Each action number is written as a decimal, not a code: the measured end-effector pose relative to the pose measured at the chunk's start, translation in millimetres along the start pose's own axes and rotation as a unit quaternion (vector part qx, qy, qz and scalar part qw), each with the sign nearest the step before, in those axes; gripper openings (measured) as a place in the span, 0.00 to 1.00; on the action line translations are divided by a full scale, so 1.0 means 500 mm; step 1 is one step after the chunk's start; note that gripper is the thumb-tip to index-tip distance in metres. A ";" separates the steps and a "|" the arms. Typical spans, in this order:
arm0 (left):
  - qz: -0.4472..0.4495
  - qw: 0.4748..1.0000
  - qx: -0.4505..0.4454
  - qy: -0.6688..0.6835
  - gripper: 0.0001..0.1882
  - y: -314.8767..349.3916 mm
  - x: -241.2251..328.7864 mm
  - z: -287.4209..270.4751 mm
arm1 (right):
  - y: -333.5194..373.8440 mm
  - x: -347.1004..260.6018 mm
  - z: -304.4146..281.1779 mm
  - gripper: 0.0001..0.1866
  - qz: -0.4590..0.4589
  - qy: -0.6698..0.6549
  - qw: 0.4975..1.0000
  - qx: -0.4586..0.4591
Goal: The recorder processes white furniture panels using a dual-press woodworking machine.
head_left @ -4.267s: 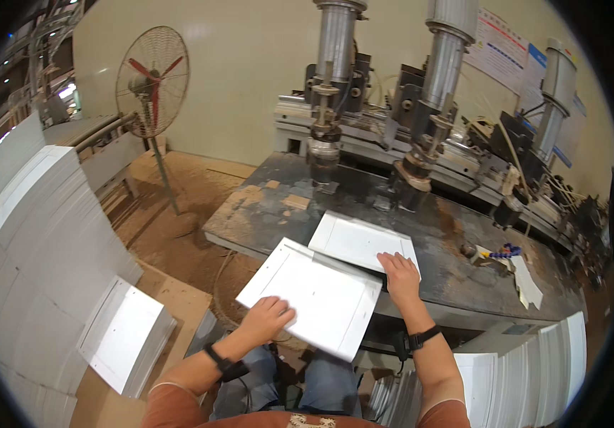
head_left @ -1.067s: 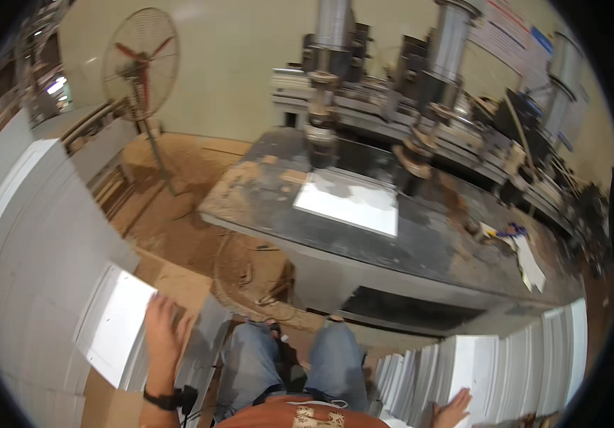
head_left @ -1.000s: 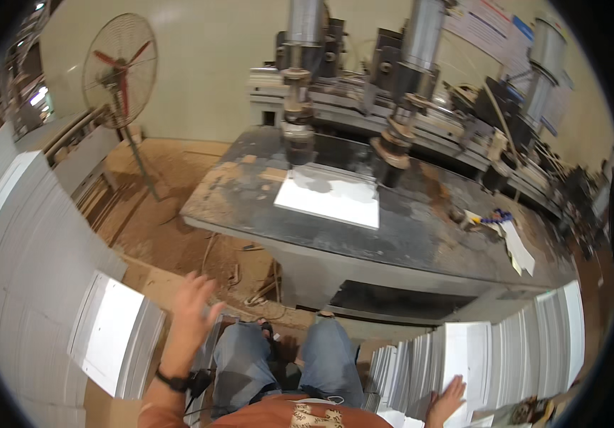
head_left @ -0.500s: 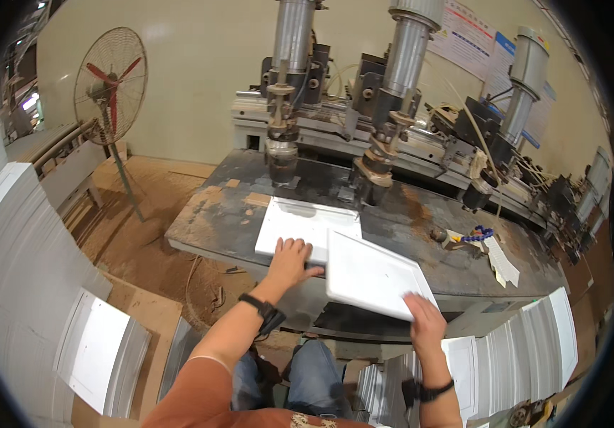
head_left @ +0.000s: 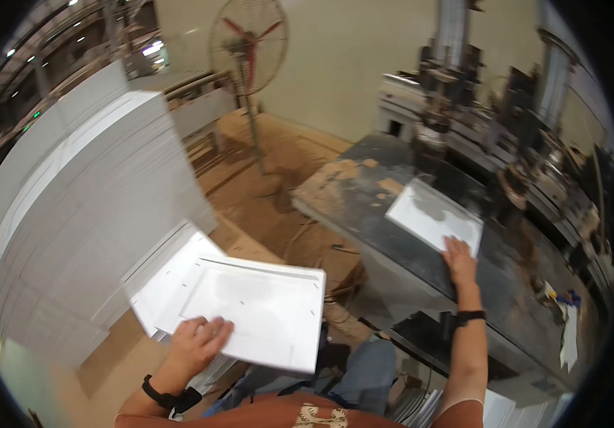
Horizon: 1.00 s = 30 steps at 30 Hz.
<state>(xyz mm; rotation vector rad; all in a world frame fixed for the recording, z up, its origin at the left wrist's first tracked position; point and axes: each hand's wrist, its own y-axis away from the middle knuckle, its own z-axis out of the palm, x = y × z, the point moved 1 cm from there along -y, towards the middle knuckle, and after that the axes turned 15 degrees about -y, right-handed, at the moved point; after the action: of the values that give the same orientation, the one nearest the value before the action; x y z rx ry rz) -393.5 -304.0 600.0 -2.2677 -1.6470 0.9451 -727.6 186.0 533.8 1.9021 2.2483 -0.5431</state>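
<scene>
My left hand (head_left: 196, 346) grips the near edge of a white rectangular panel (head_left: 268, 303) with a raised rim, fingers on its face. This panel is held at the lower middle, partly over a short stack of white panels (head_left: 168, 274); whether they touch I cannot tell. To the right, my right hand (head_left: 460, 262) rests with fingers stretched over the near right edge of another white panel (head_left: 428, 214). That panel lies flat on the dark machine table (head_left: 364, 192), in front of the vertical spindle heads (head_left: 432, 135). My right thumb is hidden.
A tall stack of pale panels (head_left: 100, 214) rises on the left. Behind it stands a wire-caged fan (head_left: 250, 46) with red blades, amid sawdust on the floor (head_left: 285, 153). A blue hose piece (head_left: 571, 297) and a white strip (head_left: 569, 339) lie at the table's right.
The view has swung left. My left hand has left the panel on the table and now holds the other panel near the left stack. My right hand has moved onto the table's panel.
</scene>
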 end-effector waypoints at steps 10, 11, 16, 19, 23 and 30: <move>-0.268 0.943 -0.138 -0.138 0.20 0.098 -0.164 0.127 | 0.054 -0.149 0.038 0.28 -0.120 -0.059 0.984 0.119; -0.236 0.956 -0.127 -0.122 0.20 0.103 -0.167 0.143 | 0.072 -0.182 0.044 0.27 -0.218 -0.104 0.960 0.140; -0.275 0.960 -0.004 -0.060 0.25 0.148 -0.131 0.144 | 0.194 -0.404 0.090 0.25 -0.309 -0.252 0.917 0.026; -0.318 0.917 -0.048 0.236 0.21 0.187 -0.024 0.152 | 0.235 -0.506 0.124 0.22 -0.331 -0.323 0.884 -0.072; -0.409 0.864 -0.098 0.276 0.12 0.229 -0.018 0.206 | 0.268 -0.599 0.168 0.19 -0.322 -0.348 0.847 -0.238; -0.528 0.824 -0.089 0.183 0.11 0.259 -0.041 0.233 | 0.225 -0.688 0.248 0.18 -0.273 -0.361 0.827 -0.333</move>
<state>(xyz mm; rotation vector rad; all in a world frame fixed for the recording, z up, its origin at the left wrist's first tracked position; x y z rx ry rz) -363.7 -395.3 453.0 -1.0816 -2.3417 0.0662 -568.6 -161.4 515.9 0.5582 2.0052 -0.3619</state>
